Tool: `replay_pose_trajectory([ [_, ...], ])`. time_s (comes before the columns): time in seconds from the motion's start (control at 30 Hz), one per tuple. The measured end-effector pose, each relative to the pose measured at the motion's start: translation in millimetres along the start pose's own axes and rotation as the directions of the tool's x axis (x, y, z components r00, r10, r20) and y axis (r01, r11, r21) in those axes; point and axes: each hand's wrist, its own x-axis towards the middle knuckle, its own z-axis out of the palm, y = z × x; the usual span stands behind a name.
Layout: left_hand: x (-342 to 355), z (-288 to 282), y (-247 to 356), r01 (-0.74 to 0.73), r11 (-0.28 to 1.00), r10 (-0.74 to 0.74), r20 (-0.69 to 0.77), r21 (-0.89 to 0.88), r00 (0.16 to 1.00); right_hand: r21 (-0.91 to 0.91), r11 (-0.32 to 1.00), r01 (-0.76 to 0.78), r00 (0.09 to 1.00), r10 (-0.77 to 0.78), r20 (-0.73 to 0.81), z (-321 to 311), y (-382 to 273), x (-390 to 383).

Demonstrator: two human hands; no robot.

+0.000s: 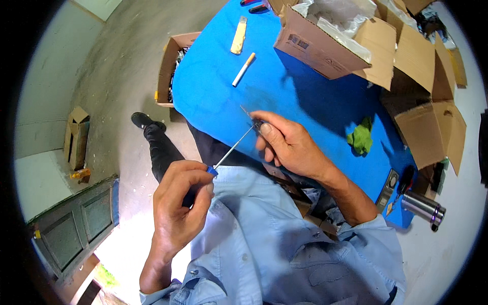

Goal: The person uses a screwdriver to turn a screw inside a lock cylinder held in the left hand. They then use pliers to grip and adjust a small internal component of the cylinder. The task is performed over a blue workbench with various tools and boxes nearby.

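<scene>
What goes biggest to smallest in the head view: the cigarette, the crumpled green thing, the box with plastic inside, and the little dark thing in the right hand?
Largest to smallest:
1. Box with plastic inside
2. Crumpled green thing
3. Cigarette
Unsure: the little dark thing; the right hand partly covers it.

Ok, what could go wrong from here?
The screwdriver in the left grip points toward the right grip, so a slip might jab it. The small dark part pinched there might pop loose under pressure. The shiny metal cylinder, near the edge of the blue table, could be knocked by the right sleeve.
</scene>
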Motion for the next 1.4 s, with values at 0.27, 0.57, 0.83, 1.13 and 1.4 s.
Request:
replay_pose_trajectory([
  [0.27,-18,-1,-7,-0.126,0.991,0.130,0.092,-0.045,0.987,0.345,0.931,-0.117,0.971,0.179,-0.155,36,26,-50],
  [0.57,-22,1,-20,-0.271,0.961,0.261,0.157,0.053,0.953,0.542,0.840,-0.018,0.919,0.227,-0.322,76,61,-71],
  [0.83,-12,8,-12,-0.293,0.938,0.259,0.189,0.186,0.947,0.517,0.856,-0.013,0.873,0.262,-0.412,85,66,-67],
  [1.13,-5,19,5,-0.257,0.915,0.179,0.257,0.310,0.950,0.637,0.768,0.064,0.926,0.193,-0.325,104,81,-65],
  [1.4,-1,13,19,-0.231,0.887,0.142,0.241,0.399,0.960,0.789,0.614,0.030,0.975,0.155,-0.158,91,88,-62],
])
